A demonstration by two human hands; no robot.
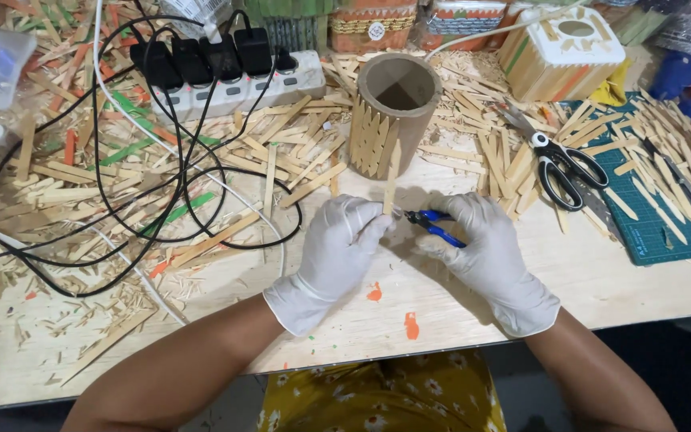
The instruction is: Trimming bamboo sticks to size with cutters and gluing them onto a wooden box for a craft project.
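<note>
My left hand (337,244), in a white glove, pinches a plain wooden craft stick (391,180) upright by its lower end. My right hand (485,248), also gloved, grips small blue-handled cutters (433,224) whose jaws meet the stick's lower end. Just behind the stick stands a cardboard tube (393,112) with pointed sticks glued around its lower front.
Loose wooden sticks (265,160) and shavings cover the plywood table (281,320). A white power strip (225,76) with black plugs and looping cables (121,208) lies at the left. Black-handled scissors (561,164) and a green cutting mat (657,224) are on the right, a stick-clad box (561,52) behind.
</note>
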